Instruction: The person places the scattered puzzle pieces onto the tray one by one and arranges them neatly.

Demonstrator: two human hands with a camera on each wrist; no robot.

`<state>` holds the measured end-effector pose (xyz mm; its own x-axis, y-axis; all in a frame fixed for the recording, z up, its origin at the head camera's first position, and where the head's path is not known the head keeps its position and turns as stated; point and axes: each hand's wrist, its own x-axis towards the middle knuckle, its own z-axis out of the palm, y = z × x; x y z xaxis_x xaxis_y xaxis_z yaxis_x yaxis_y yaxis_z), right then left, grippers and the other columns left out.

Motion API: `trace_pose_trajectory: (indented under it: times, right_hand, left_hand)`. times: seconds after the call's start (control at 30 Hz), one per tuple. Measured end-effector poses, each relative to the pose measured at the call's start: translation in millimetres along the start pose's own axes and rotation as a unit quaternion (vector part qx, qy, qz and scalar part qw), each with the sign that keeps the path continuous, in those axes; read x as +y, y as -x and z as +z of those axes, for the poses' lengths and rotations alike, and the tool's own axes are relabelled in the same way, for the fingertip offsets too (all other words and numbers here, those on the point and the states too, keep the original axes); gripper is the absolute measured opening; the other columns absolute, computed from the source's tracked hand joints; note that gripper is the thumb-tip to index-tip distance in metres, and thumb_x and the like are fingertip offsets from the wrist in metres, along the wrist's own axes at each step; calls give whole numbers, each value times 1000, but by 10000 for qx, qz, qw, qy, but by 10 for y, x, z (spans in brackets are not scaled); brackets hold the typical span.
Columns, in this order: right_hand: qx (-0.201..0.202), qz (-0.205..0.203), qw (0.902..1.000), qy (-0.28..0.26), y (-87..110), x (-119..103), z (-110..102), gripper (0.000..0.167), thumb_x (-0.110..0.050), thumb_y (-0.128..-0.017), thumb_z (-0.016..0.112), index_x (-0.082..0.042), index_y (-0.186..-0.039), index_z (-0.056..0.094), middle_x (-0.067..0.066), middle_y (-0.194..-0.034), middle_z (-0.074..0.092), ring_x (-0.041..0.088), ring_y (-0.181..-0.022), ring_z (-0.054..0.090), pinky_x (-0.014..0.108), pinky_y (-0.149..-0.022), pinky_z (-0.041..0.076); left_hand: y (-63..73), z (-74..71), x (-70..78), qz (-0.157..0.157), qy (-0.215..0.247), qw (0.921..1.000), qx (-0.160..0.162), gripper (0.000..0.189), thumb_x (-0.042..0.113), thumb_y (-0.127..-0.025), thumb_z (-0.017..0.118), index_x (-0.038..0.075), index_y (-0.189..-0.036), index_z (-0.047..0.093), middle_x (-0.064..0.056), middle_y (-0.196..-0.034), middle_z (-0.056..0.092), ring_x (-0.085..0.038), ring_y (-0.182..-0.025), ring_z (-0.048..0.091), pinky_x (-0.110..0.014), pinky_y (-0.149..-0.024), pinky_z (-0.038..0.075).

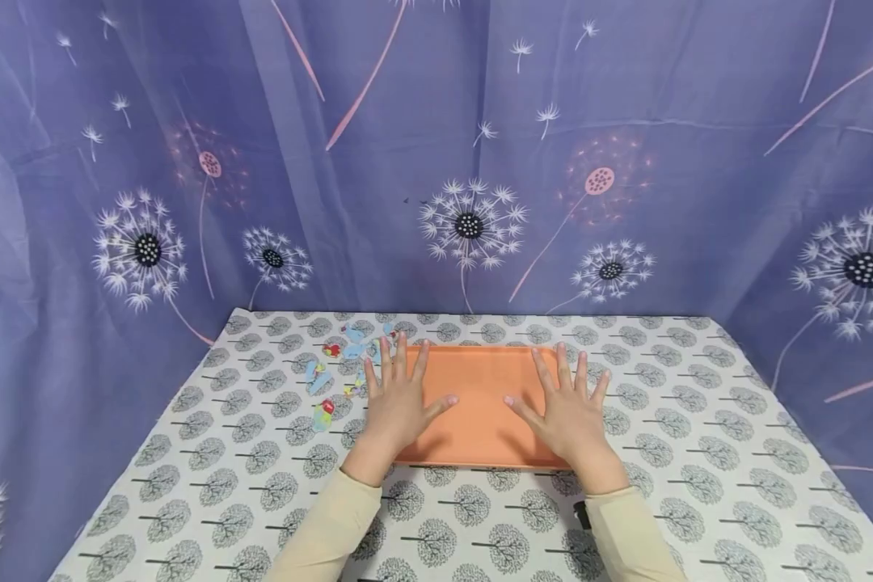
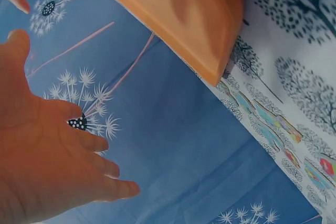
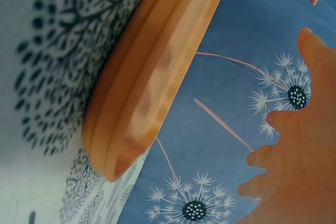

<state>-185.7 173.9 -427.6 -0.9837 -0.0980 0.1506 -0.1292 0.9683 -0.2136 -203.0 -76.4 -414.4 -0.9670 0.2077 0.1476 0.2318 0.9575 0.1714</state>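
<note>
An orange rectangular tray (image 1: 480, 404) with a low raised rim lies on the table, its inside bare. Over its left end, my left hand (image 1: 396, 404) is spread with straight fingers and holds nothing. My right hand (image 1: 573, 411) is spread the same way over the right end, thumb pointing inward. In the left wrist view the left hand (image 2: 58, 150) hangs above the level of the tray (image 2: 205, 40), apart from it. The right wrist view likewise has the right hand (image 3: 294, 156) raised away from the tray's edge (image 3: 131, 114).
Left of the tray lie several small flat colourful pieces, among them a light blue one (image 1: 318, 381) and a red, yellow and green one (image 1: 323, 415). A tree-print cloth (image 1: 436, 541) covers the table. Behind it hangs a blue-purple dandelion curtain (image 1: 378, 242).
</note>
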Motion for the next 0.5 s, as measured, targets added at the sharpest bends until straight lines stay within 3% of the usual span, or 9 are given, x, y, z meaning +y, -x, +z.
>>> trace_pose_trajectory:
  times: [0.5]
  right_hand:
    - [606, -286, 9975, -213, -40, 75, -87, 84, -61, -92, 47, -14, -155, 17, 24, -157, 7, 52, -140, 1, 66, -111, -12]
  left_hand:
    - [-31, -187, -181, 287, 477, 9976, 420, 96, 64, -84, 59, 17, -155, 16, -18, -158, -1, -42, -143, -11, -57, -115, -10]
